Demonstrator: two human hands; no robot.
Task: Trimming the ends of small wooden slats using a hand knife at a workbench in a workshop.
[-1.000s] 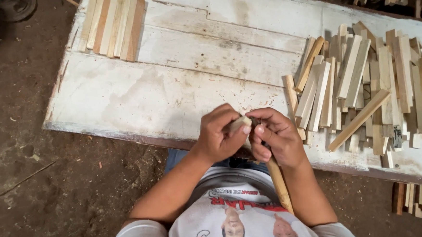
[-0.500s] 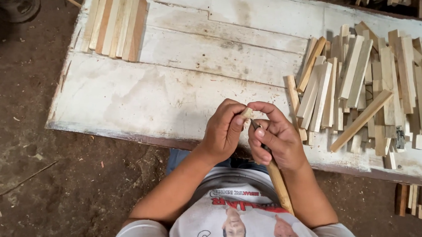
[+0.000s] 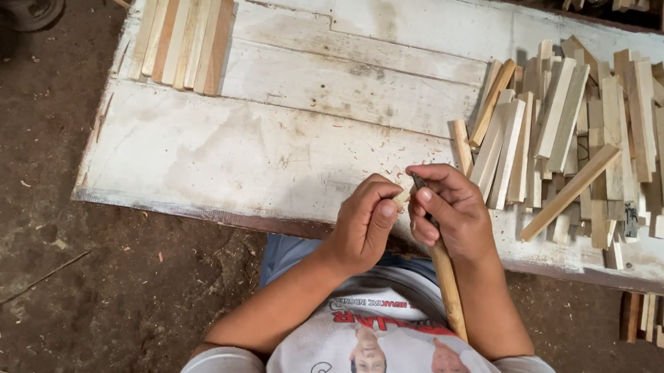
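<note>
My left hand (image 3: 366, 221) is closed around a small pale piece of wood (image 3: 401, 198), of which only the tip shows between thumb and fingers. My right hand (image 3: 450, 209) grips a carving tool with a long wooden handle (image 3: 447, 285) that runs down toward my chest. Its dark metal tip (image 3: 418, 182) rests against the small piece. Both hands are held together just over the near edge of the white wooden board (image 3: 283, 128).
A heap of several cut wooden sticks (image 3: 571, 132) lies on the right of the board. A neat row of sticks (image 3: 184, 39) lies at its far left corner. More sticks lie beyond the board's far edge and on the dirt floor (image 3: 87, 290) at lower right.
My hands have stayed at the board's near edge. The fingers have shifted a little around the small piece as the tool works on it.
</note>
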